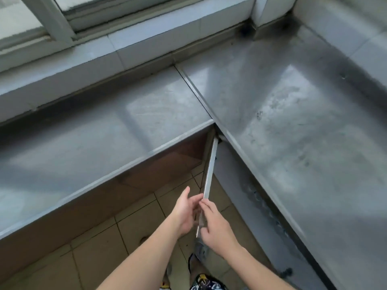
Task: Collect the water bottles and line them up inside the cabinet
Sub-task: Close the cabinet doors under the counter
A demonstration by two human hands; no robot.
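Head view: an L-shaped stainless-steel counter (282,114) fills the corner beneath a tiled sill and a metal-framed window (62,19); its top is dull and smudged. Below the left run, the thin stainless-steel cabinet door (209,168) stands swung outward, seen edge-on, hinged at the inner corner of the counter. The left hand (185,212) sits on the left side of the door's free end, fingers loosely bent, thumb raised, fingertips touching the door's edge; whether they actually grip it cannot be told. The right hand (215,223) meets the same edge from the right, fingers curled around it with the forefinger laid along the metal. The cabinet interior is dark and its contents cannot be made out; the water bottles do not show in this view. Beige floor tiles (104,243) lie below, with patterned shorts (206,283) at the bottom edge.
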